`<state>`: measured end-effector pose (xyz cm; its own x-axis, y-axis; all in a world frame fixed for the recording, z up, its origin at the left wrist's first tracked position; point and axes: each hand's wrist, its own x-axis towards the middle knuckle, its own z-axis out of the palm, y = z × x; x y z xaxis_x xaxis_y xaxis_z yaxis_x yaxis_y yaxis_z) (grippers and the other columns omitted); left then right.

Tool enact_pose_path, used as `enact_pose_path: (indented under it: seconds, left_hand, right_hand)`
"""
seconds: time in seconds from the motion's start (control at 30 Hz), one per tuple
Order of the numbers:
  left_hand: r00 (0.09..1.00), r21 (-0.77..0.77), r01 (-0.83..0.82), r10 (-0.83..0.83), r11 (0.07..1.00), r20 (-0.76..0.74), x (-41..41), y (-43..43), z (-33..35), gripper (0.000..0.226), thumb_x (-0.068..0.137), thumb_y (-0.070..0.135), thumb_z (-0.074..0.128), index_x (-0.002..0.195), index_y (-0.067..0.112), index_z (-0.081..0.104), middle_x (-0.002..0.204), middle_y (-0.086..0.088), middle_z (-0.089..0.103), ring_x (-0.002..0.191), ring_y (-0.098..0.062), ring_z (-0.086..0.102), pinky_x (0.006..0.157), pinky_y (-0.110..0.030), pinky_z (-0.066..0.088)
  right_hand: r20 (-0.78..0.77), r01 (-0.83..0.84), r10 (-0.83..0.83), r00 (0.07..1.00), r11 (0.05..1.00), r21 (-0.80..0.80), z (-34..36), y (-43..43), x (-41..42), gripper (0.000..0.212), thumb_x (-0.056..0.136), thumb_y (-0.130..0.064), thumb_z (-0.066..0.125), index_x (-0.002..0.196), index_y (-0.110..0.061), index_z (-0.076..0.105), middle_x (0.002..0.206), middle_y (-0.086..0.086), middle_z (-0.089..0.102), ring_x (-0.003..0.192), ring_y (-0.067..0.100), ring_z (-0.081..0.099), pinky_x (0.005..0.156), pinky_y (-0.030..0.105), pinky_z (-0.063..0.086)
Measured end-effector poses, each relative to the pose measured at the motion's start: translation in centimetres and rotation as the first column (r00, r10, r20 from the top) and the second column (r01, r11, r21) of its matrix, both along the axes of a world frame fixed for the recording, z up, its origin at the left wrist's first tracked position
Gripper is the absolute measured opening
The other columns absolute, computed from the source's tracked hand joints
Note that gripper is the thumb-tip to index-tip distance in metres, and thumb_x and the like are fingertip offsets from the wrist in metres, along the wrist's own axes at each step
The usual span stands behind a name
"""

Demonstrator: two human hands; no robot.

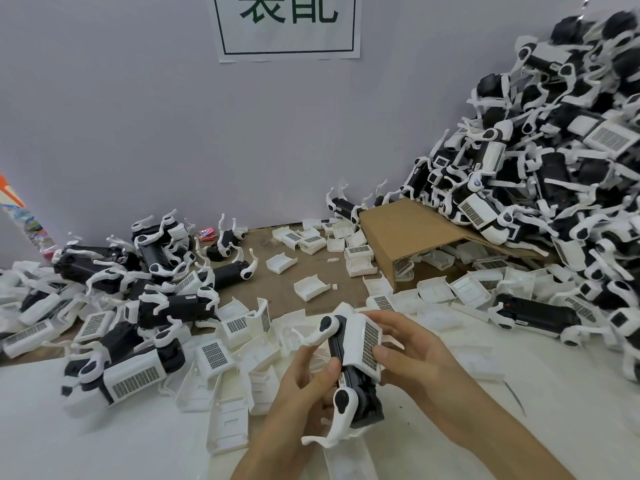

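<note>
Risk, cover: the white cover (pixel 353 336) may go on crooked if one edge is pushed down before the other, leaving one side proud of the body.
Risk, legs: the thin white legs (pixel 341 408) stick out past the palms; a hard squeeze or twist could likely bend or snap one.
Risk, grip: the smooth plastic could slip from the fingers and drop among the loose covers (pixel 311 287) just beyond the hands.
Left hand (pixel 301 386): fingers curled round the near end of the toy dog (pixel 367 403), thumb pressed on its side.
Right hand (pixel 415 358): fingers wrapped over the cover, thumb on its gridded face.
Toy dog, look: black oblong body, glossy white legs with black round joints.
Cover, look: a white shell with a grey grid sticker.
Toy dog, place: held between both hands, raised off the table, with the cover at its far end.
</note>
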<state>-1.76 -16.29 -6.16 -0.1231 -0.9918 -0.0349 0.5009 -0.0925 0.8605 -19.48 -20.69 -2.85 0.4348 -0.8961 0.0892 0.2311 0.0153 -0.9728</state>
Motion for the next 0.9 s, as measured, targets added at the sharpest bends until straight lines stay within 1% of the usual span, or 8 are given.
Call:
enact_pose_path:
  seconds: [0.1,0.23,0.33,0.47,0.57,0.67,0.83,0.9]
  left_hand:
    - [1.0,-0.034,0.011,-0.01,0.999,0.021,0.0,0.0,0.1,0.073,0.06,0.049,0.093,0.126,0.039,0.065,0.118,-0.008,0.072,0.104,-0.032,0.055,0.084,-0.038,0.045]
    - [0.998,-0.023,0.048,-0.047,0.999,0.03,0.2,0.0,-0.1,0.069,0.064,0.045,0.091,0.127,0.04,0.065,0.117,-0.01,0.073,0.108,-0.032,0.055,0.086,-0.037,0.045]
    - [0.999,-0.026,0.054,-0.054,0.998,-0.004,0.2,-0.1,-0.1,0.051,0.082,0.031,0.078,0.13,0.033,0.065,0.127,-0.011,0.069,0.114,-0.029,0.067,0.083,-0.034,0.058]
    - [0.998,-0.047,0.052,-0.053,0.998,-0.016,0.3,-0.1,0.1,0.046,0.086,0.029,0.067,0.132,0.034,0.064,0.133,-0.006,0.066,0.12,-0.024,0.065,0.084,-0.028,0.057]
    - [0.998,-0.042,0.07,-0.07,0.997,0.001,0.3,-0.2,-0.2,0.054,0.085,0.028,0.071,0.137,0.027,0.06,0.132,-0.015,0.066,0.115,-0.031,0.067,0.082,-0.033,0.058]
    - [0.997,-0.041,0.081,-0.08,0.996,0.022,0.3,-0.3,-0.4,0.054,0.086,0.025,0.07,0.139,0.024,0.058,0.13,-0.014,0.067,0.11,-0.029,0.07,0.079,-0.031,0.059]
    - [0.995,-0.042,0.07,-0.066,0.997,0.079,0.3,-0.4,-0.7,0.047,0.081,0.034,0.075,0.128,0.034,0.066,0.125,-0.012,0.07,0.096,-0.022,0.072,0.08,-0.031,0.059]
    - [0.995,-0.045,0.053,-0.049,0.998,0.091,0.2,-0.4,-0.8,0.049,0.079,0.038,0.076,0.127,0.036,0.066,0.124,-0.01,0.07,0.097,-0.025,0.067,0.08,-0.032,0.056]
  right_hand:
    - [0.011,-0.016,0.016,1.0,0.999,0.03,0.0,-0.1,-0.1,0.038,0.08,-0.022,0.071,0.117,-0.026,0.073,0.107,0.003,0.069,0.096,0.02,0.062,0.076,0.035,0.05]
    - [0.034,-0.052,0.051,0.998,0.997,0.055,-0.1,-0.5,-0.5,0.038,0.081,-0.018,0.068,0.119,-0.022,0.072,0.111,0.009,0.067,0.099,0.025,0.062,0.085,0.044,0.046]
    - [0.033,-0.087,0.084,0.996,0.993,0.076,-0.1,-0.8,-1.1,0.037,0.08,-0.015,0.068,0.117,-0.019,0.073,0.115,0.013,0.067,0.099,0.025,0.065,0.083,0.038,0.053]
    - [0.012,-0.142,0.141,0.99,0.987,0.07,0.0,-1.0,-1.6,0.039,0.082,-0.014,0.069,0.122,-0.017,0.07,0.127,0.012,0.065,0.108,0.027,0.066,0.087,0.037,0.056]
    - [-0.033,-0.067,0.069,0.997,0.996,0.062,-0.4,-1.2,-1.6,0.041,0.079,-0.015,0.072,0.12,-0.018,0.071,0.127,0.013,0.064,0.111,0.032,0.064,0.09,0.043,0.053]
    - [-0.066,-0.009,0.013,0.998,0.998,0.056,-0.7,-1.3,-1.2,0.04,0.076,-0.016,0.074,0.116,-0.017,0.072,0.125,0.015,0.064,0.11,0.032,0.063,0.089,0.045,0.052]
    - [-0.086,0.0,0.004,0.996,0.999,0.051,-0.7,-1.2,-1.2,0.041,0.074,-0.015,0.075,0.114,-0.019,0.072,0.123,0.012,0.064,0.108,0.028,0.066,0.084,0.039,0.055]
    - [-0.089,-0.001,0.006,0.996,0.999,0.05,-0.8,-1.2,-1.1,0.041,0.074,-0.015,0.075,0.114,-0.02,0.072,0.121,0.01,0.065,0.103,0.026,0.067,0.082,0.037,0.055]
